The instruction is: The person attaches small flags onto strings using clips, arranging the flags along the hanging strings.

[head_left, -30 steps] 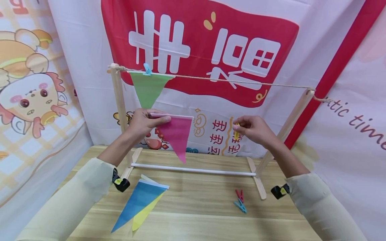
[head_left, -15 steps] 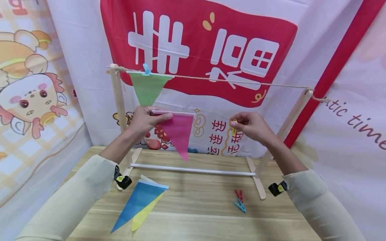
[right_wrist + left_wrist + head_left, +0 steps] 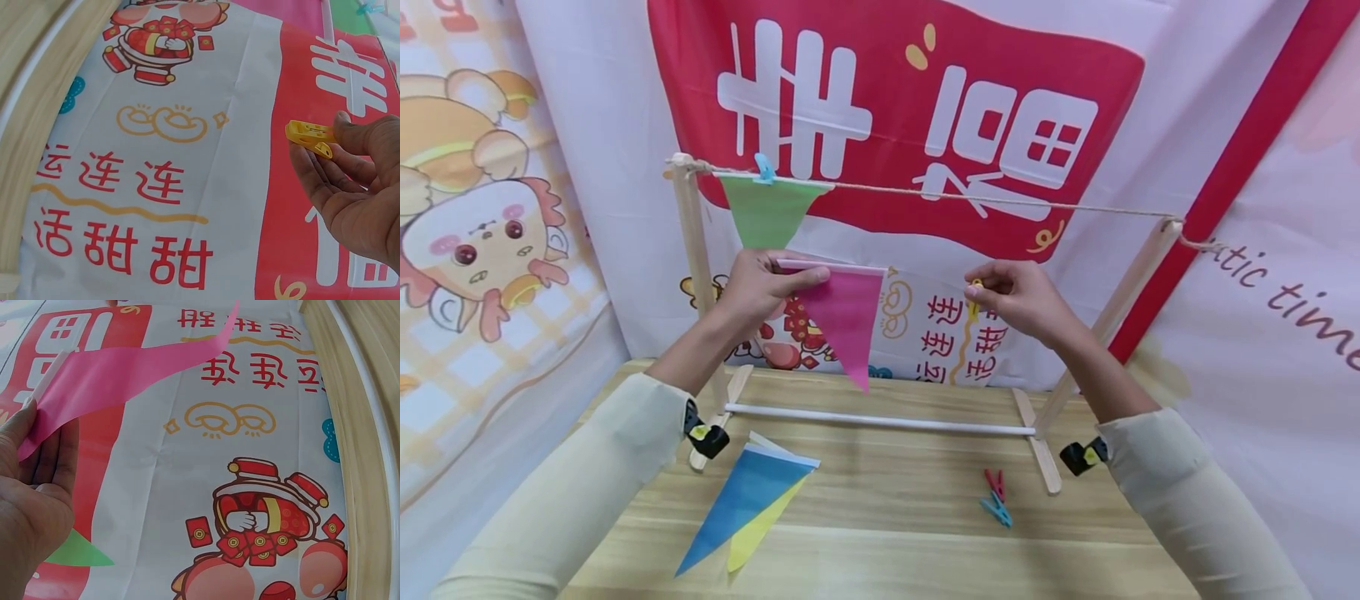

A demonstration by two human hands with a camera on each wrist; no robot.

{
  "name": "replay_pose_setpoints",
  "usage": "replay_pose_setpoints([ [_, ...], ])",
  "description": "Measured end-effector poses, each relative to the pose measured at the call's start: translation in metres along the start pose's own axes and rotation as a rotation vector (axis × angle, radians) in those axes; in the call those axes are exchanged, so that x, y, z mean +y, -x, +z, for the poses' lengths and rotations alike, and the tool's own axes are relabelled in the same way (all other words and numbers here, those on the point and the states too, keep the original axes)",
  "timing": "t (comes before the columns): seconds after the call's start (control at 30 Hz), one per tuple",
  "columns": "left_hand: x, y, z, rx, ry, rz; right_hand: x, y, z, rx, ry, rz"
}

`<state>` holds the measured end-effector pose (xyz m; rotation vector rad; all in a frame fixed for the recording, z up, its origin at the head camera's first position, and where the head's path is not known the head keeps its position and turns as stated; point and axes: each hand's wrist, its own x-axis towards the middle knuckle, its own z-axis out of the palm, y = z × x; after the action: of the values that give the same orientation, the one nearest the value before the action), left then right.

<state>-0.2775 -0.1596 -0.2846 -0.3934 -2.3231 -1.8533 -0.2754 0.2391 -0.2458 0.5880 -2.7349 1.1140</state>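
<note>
left hand (image 3: 758, 286): thumb and fingers pinch the pink flag (image 3: 848, 321) near one end of its white top edge; flag hangs point down, below the cord (image 3: 962, 197). right hand (image 3: 1021, 298): thumb and fingers pinch the yellow clip (image 3: 308, 132), well apart from the pink flag. green flag (image 3: 771, 211) held on cord by a sky-blue clip (image 3: 764, 169) (lower tip hidden by left hand, head view). on table (image 3: 910, 554): blue flag (image 3: 747, 498) overlapping yellow flag (image 3: 762, 527); red clip (image 3: 994, 482) beside teal clip (image 3: 997, 511).
</note>
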Motion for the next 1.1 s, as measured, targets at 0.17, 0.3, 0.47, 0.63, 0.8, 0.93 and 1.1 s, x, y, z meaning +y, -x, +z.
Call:
replay_pose_setpoints([
  [0.17, 0.004, -0.003, 0.000, 0.021, -0.015, 0.005, -0.009, -0.003, 0.001, 0.029, -0.010, -0.018],
  [0.3, 0.005, -0.005, 0.001, 0.044, -0.004, 0.014, -0.017, -0.004, 0.002, 0.055, -0.034, -0.034],
  [0.47, 0.008, -0.007, 0.002, 0.058, 0.026, 0.018, -0.026, -0.007, 0.003, 0.076, -0.046, -0.053],
  [0.63, 0.009, -0.012, 0.003, 0.067, 0.060, 0.031, -0.033, -0.012, 0.004, 0.087, -0.046, -0.064],
  [0.8, 0.012, -0.015, 0.005, 0.064, 0.114, 0.031, -0.040, -0.018, 0.004, 0.087, -0.040, -0.079],
  [0.93, 0.014, -0.016, 0.007, 0.064, 0.126, 0.040, -0.046, -0.022, 0.004, 0.093, -0.042, -0.083],
  [1.1, 0.017, -0.018, 0.008, 0.061, 0.110, 0.066, -0.051, -0.027, 0.004, 0.097, -0.049, -0.088],
])
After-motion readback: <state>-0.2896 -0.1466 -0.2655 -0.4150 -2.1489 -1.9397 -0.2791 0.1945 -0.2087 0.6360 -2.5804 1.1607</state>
